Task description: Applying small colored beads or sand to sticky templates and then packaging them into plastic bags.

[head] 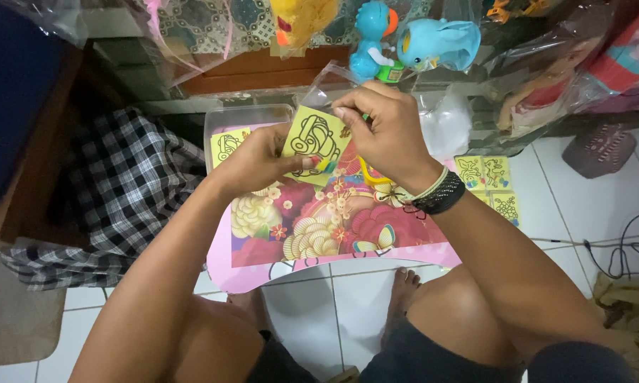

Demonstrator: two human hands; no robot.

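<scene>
Seated person seen from above, both hands raised over a small pink tabletop (263, 273) w/ floral print. Left hand (252, 163): grip closed, thumb and fingers pinching the lower-left edge of a yellow card (312, 142) bearing a black line drawing; card tilted, held just above the tabletop. Right hand (383, 131): grip closed at the card's upper-right corner, fingertips pinched together on the card's edge and on a clear plastic sleeve (326, 78) that rises behind it; whether the card sits partly inside the sleeve cannot be told. A yellow loop (368, 176) shows beneath the right palm, touching the tabletop; what it is cannot be told. Dark beaded bracelets (440, 195) plus a pale band on the right wrist.

Surroundings: second yellow card (227, 145) lying in a clear plastic tray (245, 113) at the tabletop's far-left corner. Sheet of similar yellow cards (491, 183) on the white tiled floor, to the right. Blue plastic toys (419, 42) in bags beyond the hands. Checked cloth (128, 184) to the left. Black cable (621, 248) on the floor, far right.
</scene>
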